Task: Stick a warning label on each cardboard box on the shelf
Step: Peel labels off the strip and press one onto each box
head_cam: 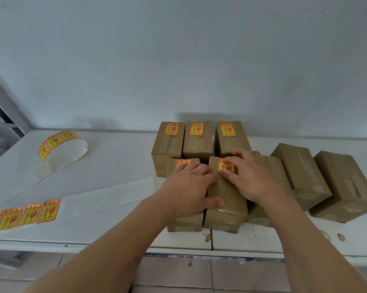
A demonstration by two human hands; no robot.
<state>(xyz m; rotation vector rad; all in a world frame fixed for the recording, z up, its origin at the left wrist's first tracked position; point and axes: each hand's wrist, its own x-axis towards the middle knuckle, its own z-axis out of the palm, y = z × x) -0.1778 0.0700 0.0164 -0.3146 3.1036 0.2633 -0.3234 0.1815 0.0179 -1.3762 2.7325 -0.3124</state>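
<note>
1. Near the front edge of the shelf [115,157], both hands work on the middle box of the front row [225,199], where a warning label [224,168] lies at its far end.
2. The left hand [188,187] lies flat, fingers straight, across this box and its labelled neighbour [183,223], with the thumb on the middle box's top.
3. The right hand [256,176] presses the label with straight fingers; neither hand grips anything.
4. To do it well, I judge the fingers should rub from the label's centre outward so the corners seal over the tape seam, while the left hand keeps the box from sliding.
5. Three labelled boxes [197,140] stand at the back edge; three unlabelled boxes [317,178] lie toward the right edge.
6. All boxes are taped closed, so their contents cannot be seen.
7. The label roll [60,144] lies at the back left, and its strip [26,216] trails to the front left corner.
</note>
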